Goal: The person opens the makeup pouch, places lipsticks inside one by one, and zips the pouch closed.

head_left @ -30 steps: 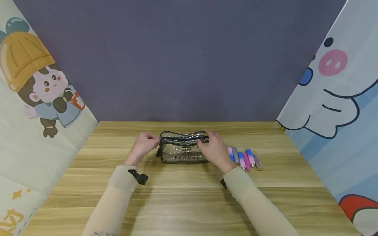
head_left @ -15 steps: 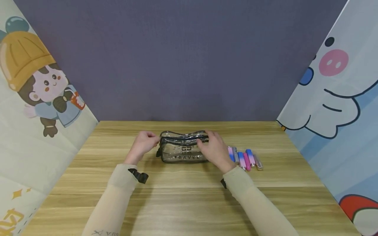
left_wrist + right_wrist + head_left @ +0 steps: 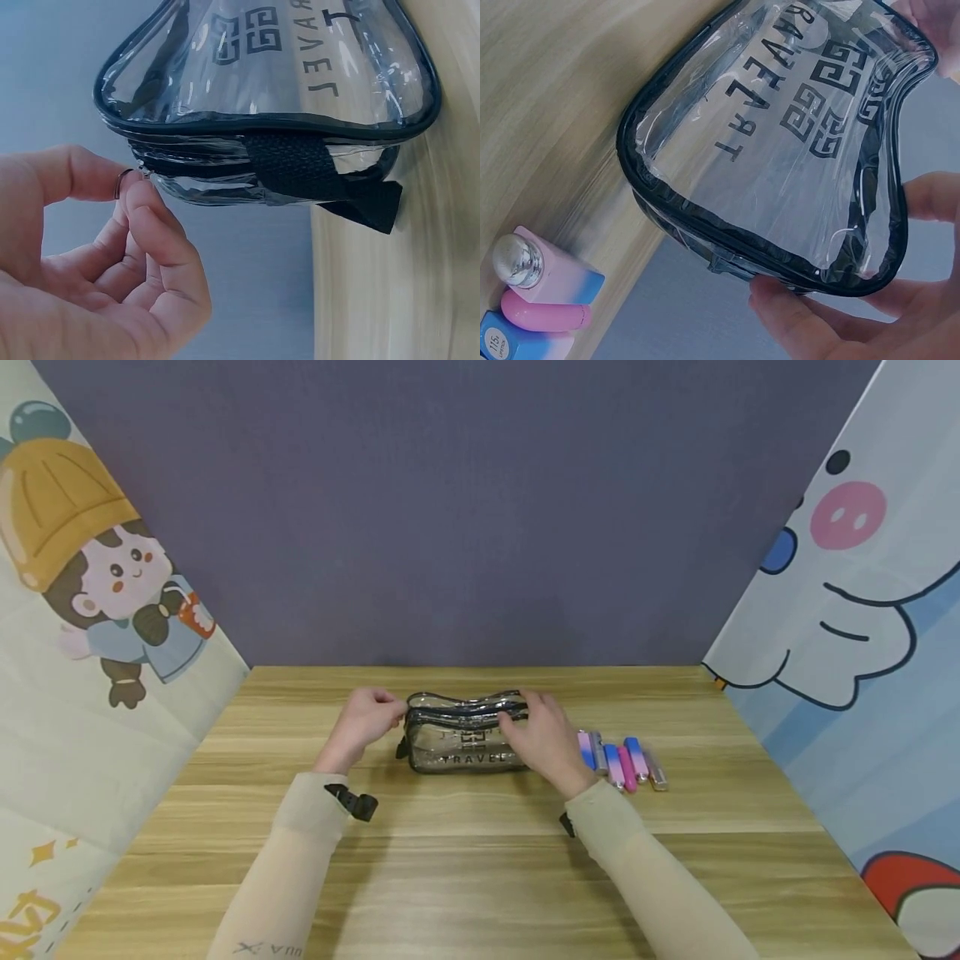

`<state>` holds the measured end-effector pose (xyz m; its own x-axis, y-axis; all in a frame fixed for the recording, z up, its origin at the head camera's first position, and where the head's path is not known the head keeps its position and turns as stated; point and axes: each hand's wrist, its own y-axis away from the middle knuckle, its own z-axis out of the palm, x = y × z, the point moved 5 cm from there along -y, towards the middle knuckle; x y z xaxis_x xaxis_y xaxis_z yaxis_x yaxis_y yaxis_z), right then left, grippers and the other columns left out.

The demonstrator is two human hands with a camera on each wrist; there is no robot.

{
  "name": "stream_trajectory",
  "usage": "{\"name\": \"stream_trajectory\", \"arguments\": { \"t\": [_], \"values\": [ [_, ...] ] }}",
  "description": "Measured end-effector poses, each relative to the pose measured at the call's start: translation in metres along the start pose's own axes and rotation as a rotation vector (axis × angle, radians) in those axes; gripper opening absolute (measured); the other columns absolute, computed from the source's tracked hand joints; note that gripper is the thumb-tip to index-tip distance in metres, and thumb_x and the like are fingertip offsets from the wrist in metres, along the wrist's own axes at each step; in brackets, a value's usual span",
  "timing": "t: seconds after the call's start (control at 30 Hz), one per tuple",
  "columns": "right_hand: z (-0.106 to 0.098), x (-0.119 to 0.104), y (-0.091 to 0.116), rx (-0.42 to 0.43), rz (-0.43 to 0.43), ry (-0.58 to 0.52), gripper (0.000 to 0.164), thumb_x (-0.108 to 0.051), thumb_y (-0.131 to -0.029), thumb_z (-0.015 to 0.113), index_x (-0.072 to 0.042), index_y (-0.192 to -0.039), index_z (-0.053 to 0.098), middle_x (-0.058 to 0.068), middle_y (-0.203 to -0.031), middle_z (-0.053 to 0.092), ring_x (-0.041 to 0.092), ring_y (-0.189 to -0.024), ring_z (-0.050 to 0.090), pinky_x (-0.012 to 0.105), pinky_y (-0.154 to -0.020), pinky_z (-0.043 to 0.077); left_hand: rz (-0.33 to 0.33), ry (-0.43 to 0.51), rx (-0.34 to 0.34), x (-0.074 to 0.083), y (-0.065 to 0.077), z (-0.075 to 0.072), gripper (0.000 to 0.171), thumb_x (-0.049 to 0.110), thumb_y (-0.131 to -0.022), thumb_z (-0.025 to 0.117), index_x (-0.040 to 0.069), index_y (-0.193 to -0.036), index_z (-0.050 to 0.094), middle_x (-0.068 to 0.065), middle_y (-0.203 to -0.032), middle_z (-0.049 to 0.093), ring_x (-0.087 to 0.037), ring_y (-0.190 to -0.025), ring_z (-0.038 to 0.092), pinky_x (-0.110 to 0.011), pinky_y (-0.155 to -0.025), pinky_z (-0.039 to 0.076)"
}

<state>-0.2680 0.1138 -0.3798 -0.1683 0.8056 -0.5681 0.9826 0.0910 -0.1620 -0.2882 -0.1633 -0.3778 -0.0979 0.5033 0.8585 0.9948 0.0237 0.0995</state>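
A clear pouch (image 3: pixel 465 747) with black piping and dark "TRAVEL" lettering stands on the table at the middle. At its left end my left hand (image 3: pixel 365 718) pinches the small metal zipper pull (image 3: pixel 121 184) between thumb and forefinger. A black strap (image 3: pixel 292 165) crosses that same end, below the zipper. My right hand (image 3: pixel 547 739) grips the pouch's upper right corner, thumb on the near side and fingers round the end. Through the clear walls only the table and background show.
Just right of the right hand lie several lipsticks (image 3: pixel 633 760), some pink and blue, one plain pink (image 3: pixel 547 311), others silvery. The wooden table (image 3: pixel 480 877) ends at a dark backdrop (image 3: pixel 480 527), with cartoon-printed cloths (image 3: pixel 855 610) on both sides.
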Motion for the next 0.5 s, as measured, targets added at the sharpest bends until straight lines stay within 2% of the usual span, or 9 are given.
{"name": "stream_trajectory", "arguments": {
  "t": [0.1, 0.33, 0.5],
  "values": [
    [0.0001, 0.0006, 0.0001, -0.002, 0.014, -0.003, 0.069, -0.050, -0.098, 0.056, -0.005, -0.150, 0.047, 0.024, -0.147, 0.048, 0.044, -0.132, 0.047, 0.062, -0.106, 0.043, 0.002, 0.003, -0.003, 0.0017, 0.0003, -0.0001, 0.027, 0.019, -0.095, 0.060, 0.000, -0.112, 0.070, -0.013, -0.105, 0.068, -0.023, -0.090, 0.062, -0.032, -0.075, 0.051],
    [-0.0002, -0.0001, 0.0007, 0.005, 0.003, -0.004, 0.069, -0.049, -0.098, 0.057, -0.004, -0.150, 0.046, 0.025, -0.147, 0.048, 0.044, -0.132, 0.048, 0.062, -0.106, 0.043, -0.003, -0.006, 0.003, 0.0022, 0.0015, 0.0000, 0.026, 0.019, -0.095, 0.060, 0.002, -0.110, 0.071, -0.011, -0.101, 0.067, -0.023, -0.089, 0.061, -0.032, -0.073, 0.050],
    [0.0002, 0.0005, -0.0001, 0.003, 0.008, 0.000, 0.070, -0.050, -0.098, 0.057, -0.004, -0.150, 0.046, 0.025, -0.147, 0.048, 0.044, -0.131, 0.049, 0.062, -0.105, 0.044, 0.000, -0.007, 0.007, 0.0041, 0.0017, 0.0006, 0.026, 0.020, -0.094, 0.060, 0.002, -0.110, 0.071, -0.013, -0.106, 0.067, -0.024, -0.092, 0.061, -0.033, -0.076, 0.051]
  ]
}}
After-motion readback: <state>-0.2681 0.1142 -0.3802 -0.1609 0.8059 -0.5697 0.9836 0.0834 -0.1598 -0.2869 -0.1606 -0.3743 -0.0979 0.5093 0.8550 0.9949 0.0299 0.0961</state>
